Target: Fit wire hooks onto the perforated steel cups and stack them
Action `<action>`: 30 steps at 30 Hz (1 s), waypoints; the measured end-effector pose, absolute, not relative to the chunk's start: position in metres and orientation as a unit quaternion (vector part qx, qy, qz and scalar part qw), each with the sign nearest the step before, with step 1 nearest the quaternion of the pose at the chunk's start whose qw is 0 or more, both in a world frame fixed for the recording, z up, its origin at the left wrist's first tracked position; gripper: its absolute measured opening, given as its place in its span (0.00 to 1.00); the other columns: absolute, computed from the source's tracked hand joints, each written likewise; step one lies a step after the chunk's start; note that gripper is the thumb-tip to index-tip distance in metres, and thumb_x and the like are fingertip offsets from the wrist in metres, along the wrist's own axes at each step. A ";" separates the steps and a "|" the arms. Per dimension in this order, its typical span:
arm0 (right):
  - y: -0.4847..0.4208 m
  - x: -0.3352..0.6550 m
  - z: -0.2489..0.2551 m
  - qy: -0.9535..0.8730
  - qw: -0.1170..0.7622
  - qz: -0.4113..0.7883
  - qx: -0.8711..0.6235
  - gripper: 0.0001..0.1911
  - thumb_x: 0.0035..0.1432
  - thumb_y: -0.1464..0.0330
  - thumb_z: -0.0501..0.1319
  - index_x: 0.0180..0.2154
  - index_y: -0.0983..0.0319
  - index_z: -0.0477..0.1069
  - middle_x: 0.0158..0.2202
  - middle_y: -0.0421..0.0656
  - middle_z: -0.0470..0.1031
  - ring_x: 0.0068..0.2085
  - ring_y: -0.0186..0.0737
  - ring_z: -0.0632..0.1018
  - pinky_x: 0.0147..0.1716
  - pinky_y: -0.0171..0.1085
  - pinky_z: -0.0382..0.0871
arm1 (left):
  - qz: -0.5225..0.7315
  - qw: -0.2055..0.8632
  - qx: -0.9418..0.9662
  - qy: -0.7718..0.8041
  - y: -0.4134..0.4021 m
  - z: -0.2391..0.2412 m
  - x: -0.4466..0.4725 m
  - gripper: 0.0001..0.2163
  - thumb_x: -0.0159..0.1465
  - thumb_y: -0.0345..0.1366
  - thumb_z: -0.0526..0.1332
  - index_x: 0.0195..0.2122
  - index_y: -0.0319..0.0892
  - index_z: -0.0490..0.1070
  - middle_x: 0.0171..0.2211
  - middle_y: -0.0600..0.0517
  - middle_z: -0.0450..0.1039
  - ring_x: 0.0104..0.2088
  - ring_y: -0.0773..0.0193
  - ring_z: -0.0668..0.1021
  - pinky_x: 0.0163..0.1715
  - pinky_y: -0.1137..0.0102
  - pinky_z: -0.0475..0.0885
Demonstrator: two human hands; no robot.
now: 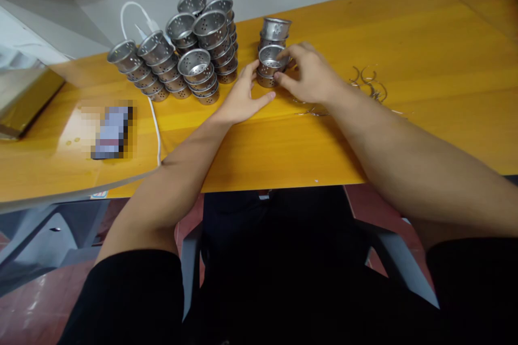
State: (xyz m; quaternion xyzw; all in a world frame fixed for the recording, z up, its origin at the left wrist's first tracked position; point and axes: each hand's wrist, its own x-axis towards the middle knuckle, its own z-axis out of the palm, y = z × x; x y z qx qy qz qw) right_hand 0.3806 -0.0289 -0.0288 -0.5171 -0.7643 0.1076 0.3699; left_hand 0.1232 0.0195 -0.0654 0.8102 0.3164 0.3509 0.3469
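Two short stacks of perforated metal cups stand on the yellow table (pixel 283 140). The near stack's top cup (pixel 270 59) is gripped between the thumb and fingers of my right hand (pixel 309 73). My left hand (pixel 243 98) lies flat on the table with fingers stretched out, its fingertips against the left side of that near stack. The far short stack (pixel 275 31) stands just behind, untouched.
Several tall stacks of the same metal cups (pixel 190 54) crowd the table's back left. Loose wire rings (pixel 370 86) lie to the right of my right hand. A white cable (pixel 156 129) crosses the table, beside a blurred flat object (pixel 110 130). A golden box (pixel 24 99) sits far left.
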 end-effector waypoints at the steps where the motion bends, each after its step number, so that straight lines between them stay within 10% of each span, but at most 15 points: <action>1: -0.028 0.380 -0.030 -0.765 0.368 0.104 -0.518 0.30 0.77 0.35 0.72 0.66 0.45 0.79 0.64 0.50 0.85 0.60 0.64 0.82 0.69 0.66 0.78 | 0.350 0.340 0.814 0.316 0.021 -0.068 0.124 0.40 0.74 0.37 0.78 0.82 0.51 0.64 0.87 0.35 0.66 0.88 0.43 0.73 0.89 0.38 0.70; 7: -0.030 0.380 -0.028 -0.762 0.373 0.093 -0.521 0.35 0.78 0.33 0.71 0.68 0.48 0.77 0.68 0.54 0.82 0.64 0.62 0.81 0.70 0.64 0.77 | 0.384 0.301 0.808 0.332 0.020 -0.065 0.123 0.32 0.73 0.38 0.79 0.75 0.51 0.71 0.81 0.36 0.71 0.83 0.41 0.76 0.83 0.41 0.79; 14: -0.072 0.365 0.022 -0.748 0.403 0.038 -0.526 0.29 0.80 0.34 0.61 0.75 0.27 0.73 0.67 0.46 0.83 0.75 0.69 0.71 0.74 0.72 0.73 | 0.393 0.296 0.805 0.333 0.000 -0.037 0.124 0.08 0.80 0.42 0.73 0.50 0.47 0.77 0.53 0.44 0.83 0.50 0.52 0.88 0.58 0.50 0.90; 17: -0.084 0.347 0.036 -0.786 0.392 0.027 -0.477 0.25 0.85 0.39 0.57 0.72 0.34 0.78 0.70 0.48 0.80 0.74 0.67 0.75 0.77 0.70 0.74 | 0.352 0.338 0.823 0.291 -0.008 -0.036 0.124 0.06 0.78 0.39 0.73 0.46 0.48 0.77 0.44 0.47 0.84 0.42 0.55 0.86 0.55 0.50 0.91; 25: -0.054 0.282 0.057 -0.872 0.341 0.110 -0.332 0.23 0.78 0.44 0.65 0.64 0.44 0.84 0.78 0.45 0.79 0.80 0.65 0.76 0.85 0.67 0.66 | 0.332 0.267 0.859 0.284 0.015 -0.053 0.132 0.23 0.72 0.29 0.72 0.68 0.45 0.78 0.68 0.36 0.86 0.79 0.39 0.81 0.90 0.41 0.70; 30: -0.010 0.240 0.068 -0.884 0.251 0.121 -0.375 0.27 0.60 0.45 0.70 0.59 0.43 0.85 0.73 0.40 0.84 0.76 0.62 0.81 0.78 0.57 0.74 | 0.321 0.236 0.844 0.359 0.018 -0.062 0.132 0.30 0.69 0.33 0.78 0.72 0.46 0.76 0.71 0.36 0.85 0.82 0.36 0.79 0.95 0.38 0.58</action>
